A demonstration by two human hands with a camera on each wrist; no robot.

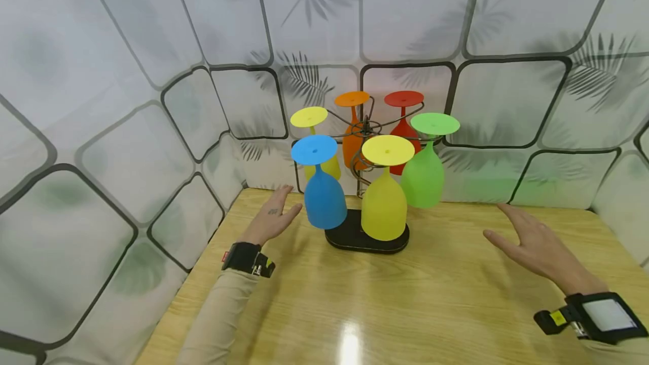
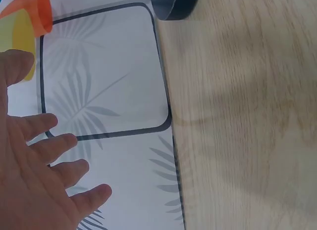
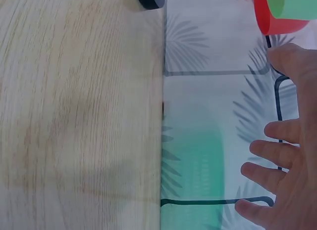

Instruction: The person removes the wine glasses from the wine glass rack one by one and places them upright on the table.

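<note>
While both hands keep apart from everything on the table (image 1: pixel 314 308), a wire rack (image 1: pixel 366 127) stands close to its back edge, nearer the back left corner than the back right one. The rack's black base (image 1: pixel 345 235), long and rounded at the ends, sits flat on the wood. Six coloured glasses hang from its arms upside down, feet uppermost: a blue glass (image 1: pixel 324 199) and a front yellow glass (image 1: pixel 384 210) toward the near edge, a green glass (image 1: pixel 423 179) to their right, and behind them a second yellow glass (image 1: pixel 309 118), an orange glass (image 1: pixel 350 148) and a red glass (image 1: pixel 403 128).

The left hand (image 1: pixel 269 218) is raised by the table's left edge, toward the back left corner, its thumb just beside the blue glass; it is released, fingers loosely spread. The right hand (image 1: pixel 542 252), likewise released with fingers apart, is raised over the table's right part, well apart from the rack, with the green glass nearest.

Each wrist wears a black strap (image 1: pixel 243 258). Pale cloth (image 1: pixel 218 16) printed with dark outlines and leaves rises behind the back edge and along the left one.
</note>
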